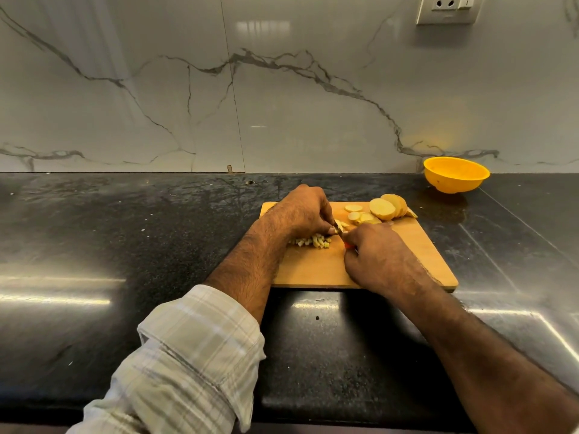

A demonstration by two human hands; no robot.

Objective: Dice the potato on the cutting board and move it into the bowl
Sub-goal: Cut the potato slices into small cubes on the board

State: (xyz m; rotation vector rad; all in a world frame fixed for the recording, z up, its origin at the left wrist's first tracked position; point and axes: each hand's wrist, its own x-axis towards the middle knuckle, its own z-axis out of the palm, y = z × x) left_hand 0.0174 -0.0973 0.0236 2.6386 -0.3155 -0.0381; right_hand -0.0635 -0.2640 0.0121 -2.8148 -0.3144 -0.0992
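A wooden cutting board [316,267] lies on the dark counter. My left hand [302,211] curls over potato strips [342,224] and pins them to the board. My right hand [376,256] grips a knife [338,229] with a red handle, its blade set against the strips beside my left fingertips. A small heap of diced potato [313,241] sits under my left wrist. Round potato slices [383,208] lean in a row at the board's far right corner. The yellow bowl [456,173] stands by the wall, beyond the board to the right.
The black polished counter [125,245] stretches left and right of the board. A marble backsplash [282,104] rises behind it, with a wall socket [448,9] at the top right. The counter's front edge runs under my forearms.
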